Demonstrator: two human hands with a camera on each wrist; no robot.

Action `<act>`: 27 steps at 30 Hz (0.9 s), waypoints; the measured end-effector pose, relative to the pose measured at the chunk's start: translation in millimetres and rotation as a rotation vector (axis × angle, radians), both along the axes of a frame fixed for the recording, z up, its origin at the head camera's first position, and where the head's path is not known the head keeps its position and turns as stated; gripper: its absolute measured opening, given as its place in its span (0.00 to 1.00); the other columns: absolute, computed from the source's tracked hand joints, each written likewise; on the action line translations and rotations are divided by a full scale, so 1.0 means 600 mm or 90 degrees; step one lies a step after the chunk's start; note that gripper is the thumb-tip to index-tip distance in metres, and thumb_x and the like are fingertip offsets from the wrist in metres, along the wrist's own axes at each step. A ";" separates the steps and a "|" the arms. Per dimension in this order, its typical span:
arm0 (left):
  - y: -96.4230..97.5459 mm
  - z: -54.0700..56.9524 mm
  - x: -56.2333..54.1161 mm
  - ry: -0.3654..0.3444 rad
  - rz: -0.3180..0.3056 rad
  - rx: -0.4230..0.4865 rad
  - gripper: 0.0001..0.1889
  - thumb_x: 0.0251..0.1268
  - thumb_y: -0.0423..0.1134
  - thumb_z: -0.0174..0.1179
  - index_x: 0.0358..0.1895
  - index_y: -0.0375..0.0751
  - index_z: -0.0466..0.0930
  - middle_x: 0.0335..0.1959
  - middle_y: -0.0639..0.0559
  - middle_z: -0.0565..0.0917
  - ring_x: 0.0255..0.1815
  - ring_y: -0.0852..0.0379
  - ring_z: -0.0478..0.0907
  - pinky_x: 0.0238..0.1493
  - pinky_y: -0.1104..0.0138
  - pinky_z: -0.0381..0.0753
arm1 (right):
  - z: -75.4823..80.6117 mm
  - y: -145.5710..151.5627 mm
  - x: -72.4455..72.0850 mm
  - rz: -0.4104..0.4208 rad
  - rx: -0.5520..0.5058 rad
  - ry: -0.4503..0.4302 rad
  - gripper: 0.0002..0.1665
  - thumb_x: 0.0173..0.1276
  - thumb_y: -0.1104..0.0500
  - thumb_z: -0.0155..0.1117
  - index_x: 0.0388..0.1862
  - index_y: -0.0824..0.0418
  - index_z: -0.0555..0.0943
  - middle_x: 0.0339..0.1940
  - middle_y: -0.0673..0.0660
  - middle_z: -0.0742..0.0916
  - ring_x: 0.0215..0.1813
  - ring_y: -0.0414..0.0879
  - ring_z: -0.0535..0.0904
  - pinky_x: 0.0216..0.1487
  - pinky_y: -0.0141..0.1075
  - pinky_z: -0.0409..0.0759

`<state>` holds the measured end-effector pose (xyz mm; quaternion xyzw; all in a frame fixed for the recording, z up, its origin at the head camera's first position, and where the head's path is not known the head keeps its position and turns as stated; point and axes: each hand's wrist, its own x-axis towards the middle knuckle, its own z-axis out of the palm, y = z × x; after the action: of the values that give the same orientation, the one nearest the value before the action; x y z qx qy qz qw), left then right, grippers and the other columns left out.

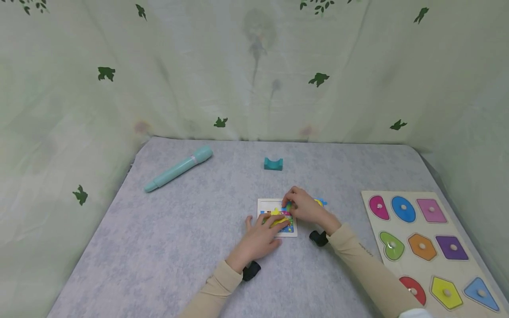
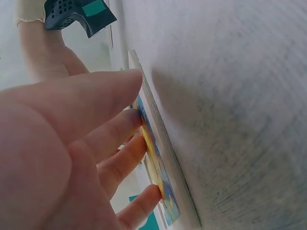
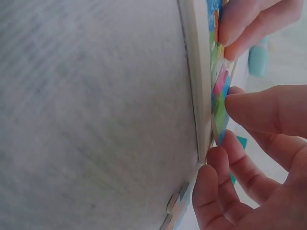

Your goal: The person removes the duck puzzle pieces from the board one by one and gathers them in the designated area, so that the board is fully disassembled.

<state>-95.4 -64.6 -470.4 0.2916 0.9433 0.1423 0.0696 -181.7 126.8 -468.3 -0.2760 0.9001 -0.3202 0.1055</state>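
Observation:
A small jigsaw puzzle in a white tray (image 1: pixel 265 202) lies on the table, its picture bright yellow, blue and green. My left hand (image 1: pixel 260 238) reaches over it from the near left, extended fingers resting on the yellow and blue picture. Above the tray's right side, my right hand (image 1: pixel 304 206) pinches a jigsaw piece (image 3: pixel 220 112) coloured green, blue and pink between thumb and fingers. The piece is tilted, with its lower edge at the tray. A loose blue and yellow piece (image 1: pixel 320 202) lies just right of the tray, partly behind the right hand.
A wooden peg board (image 1: pixel 401 227) with coloured knobbed shapes covers the table's right side, partly under the right sleeve. A teal notched block (image 1: pixel 273 164) sits behind the tray. Far left lies a mint-green marker-shaped tube (image 1: pixel 179 171). Printed curtains hang around the table.

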 end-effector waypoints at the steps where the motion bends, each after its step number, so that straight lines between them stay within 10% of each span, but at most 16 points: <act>1: 0.000 0.000 0.000 -0.001 -0.001 0.000 0.25 0.70 0.47 0.56 0.69 0.55 0.68 0.69 0.56 0.65 0.67 0.46 0.58 0.56 0.35 0.50 | 0.000 0.000 0.000 0.003 -0.003 0.004 0.13 0.55 0.75 0.60 0.31 0.58 0.81 0.38 0.54 0.76 0.39 0.49 0.69 0.41 0.40 0.70; 9: 0.000 -0.001 0.000 -0.018 -0.001 0.010 0.26 0.70 0.46 0.56 0.70 0.54 0.67 0.69 0.55 0.65 0.68 0.45 0.56 0.57 0.35 0.51 | -0.001 0.006 -0.003 -0.002 -0.051 -0.009 0.16 0.61 0.74 0.55 0.47 0.63 0.78 0.39 0.54 0.78 0.40 0.48 0.73 0.44 0.41 0.74; 27: 0.001 -0.001 0.001 -0.032 0.006 0.026 0.26 0.70 0.46 0.56 0.70 0.54 0.66 0.70 0.54 0.65 0.69 0.45 0.55 0.57 0.36 0.49 | 0.016 0.062 -0.017 -0.074 -0.109 -0.060 0.09 0.66 0.72 0.56 0.40 0.61 0.78 0.35 0.56 0.81 0.36 0.49 0.73 0.35 0.39 0.74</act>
<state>-94.8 -64.1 -470.8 0.2849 0.9395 0.1693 0.0866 -191.8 164.1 -458.9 -0.2160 0.8780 -0.4139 0.1054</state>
